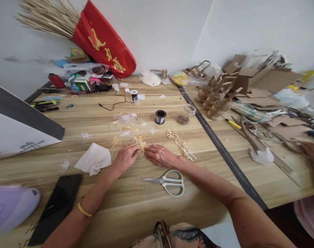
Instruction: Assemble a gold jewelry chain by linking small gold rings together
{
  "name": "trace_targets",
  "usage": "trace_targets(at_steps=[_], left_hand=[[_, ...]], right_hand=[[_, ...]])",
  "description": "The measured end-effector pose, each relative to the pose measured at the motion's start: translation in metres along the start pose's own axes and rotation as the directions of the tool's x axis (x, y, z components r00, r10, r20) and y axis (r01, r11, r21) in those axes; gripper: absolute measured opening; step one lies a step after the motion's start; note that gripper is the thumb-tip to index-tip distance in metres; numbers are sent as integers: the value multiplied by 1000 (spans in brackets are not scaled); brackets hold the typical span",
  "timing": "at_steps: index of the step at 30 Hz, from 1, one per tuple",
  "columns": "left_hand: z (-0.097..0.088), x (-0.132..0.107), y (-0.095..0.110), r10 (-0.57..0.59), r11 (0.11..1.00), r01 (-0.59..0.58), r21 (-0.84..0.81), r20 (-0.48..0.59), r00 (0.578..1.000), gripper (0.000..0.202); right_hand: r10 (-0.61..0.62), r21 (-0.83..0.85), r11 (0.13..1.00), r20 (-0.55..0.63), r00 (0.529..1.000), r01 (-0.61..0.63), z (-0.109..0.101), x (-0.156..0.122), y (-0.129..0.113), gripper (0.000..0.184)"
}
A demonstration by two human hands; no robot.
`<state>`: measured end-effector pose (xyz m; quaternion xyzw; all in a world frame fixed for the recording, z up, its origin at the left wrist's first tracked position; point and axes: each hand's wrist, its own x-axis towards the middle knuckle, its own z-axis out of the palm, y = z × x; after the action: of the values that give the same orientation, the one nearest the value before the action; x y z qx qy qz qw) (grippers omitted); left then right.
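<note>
A small heap of gold and white beads (pixel 140 143) lies on the wooden table, between my two hands. My left hand (pixel 126 157) is at the heap's left edge, thumb and fingers drawn together in a pinch. From the right, my right hand (pixel 158 155) comes close to the same heap with its fingers curled together. Whatever is between the fingertips of either hand is too small to make out. Scissors with pale handles (pixel 172 182) rest just below my right hand. To its right lie several finished-looking bead strands (pixel 181 144).
Small bead packets (pixel 126 120), a wire spool (pixel 160 117) and a bead dish (pixel 183 119) stand beyond my hands. Leftward are a white tissue (pixel 93 159) and a black phone (pixel 56 203). Small woven baskets (pixel 216 98) stand at right; another person's hand (pixel 312 151) is at far right.
</note>
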<state>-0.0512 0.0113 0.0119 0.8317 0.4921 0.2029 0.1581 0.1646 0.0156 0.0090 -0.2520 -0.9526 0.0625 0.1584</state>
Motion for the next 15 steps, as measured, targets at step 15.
trace_targets(at_steps=[15], left_hand=[[7, 22, -2, -5, 978, -17, -208, -105, 994, 15]], right_hand=[[624, -174, 722, -254, 739, -669, -31, -100, 35, 30]])
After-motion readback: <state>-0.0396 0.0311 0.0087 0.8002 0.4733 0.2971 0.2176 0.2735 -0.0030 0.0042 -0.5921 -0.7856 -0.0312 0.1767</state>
